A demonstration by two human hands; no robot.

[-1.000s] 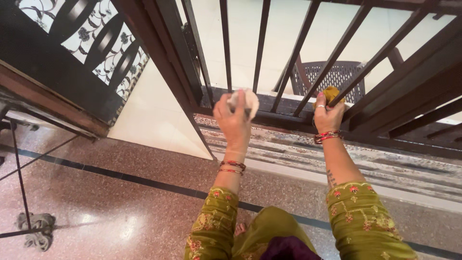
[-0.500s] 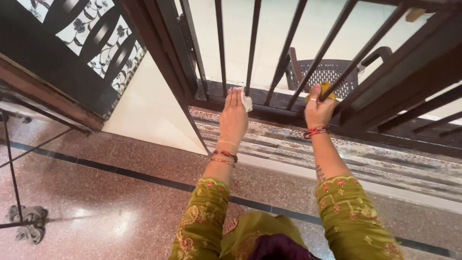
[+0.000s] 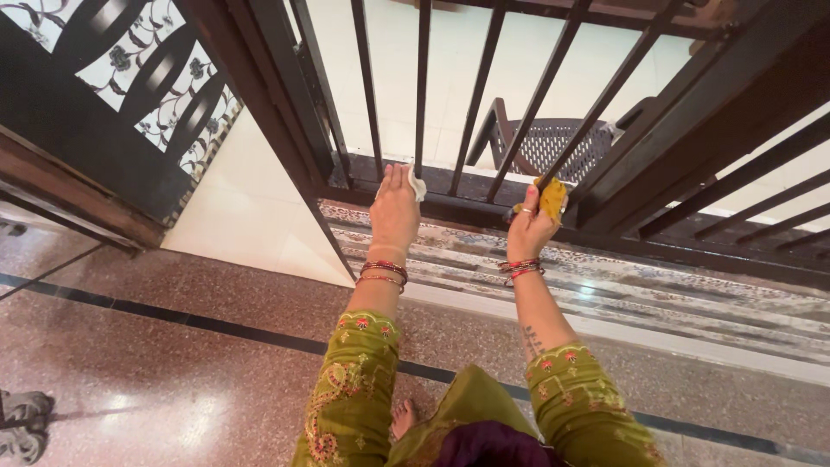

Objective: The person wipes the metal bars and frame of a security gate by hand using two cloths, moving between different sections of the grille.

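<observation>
You are pressing a white cloth flat against the gate's bottom rail with your left hand, fingers together and extended. To its right along the rail, your right hand is clamping a yellow cloth at an upright bar's foot.

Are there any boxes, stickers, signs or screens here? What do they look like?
None in view.
The left hand presses a white cloth on the dark metal gate.
The right hand holds a yellow cloth against a gate bar.
</observation>
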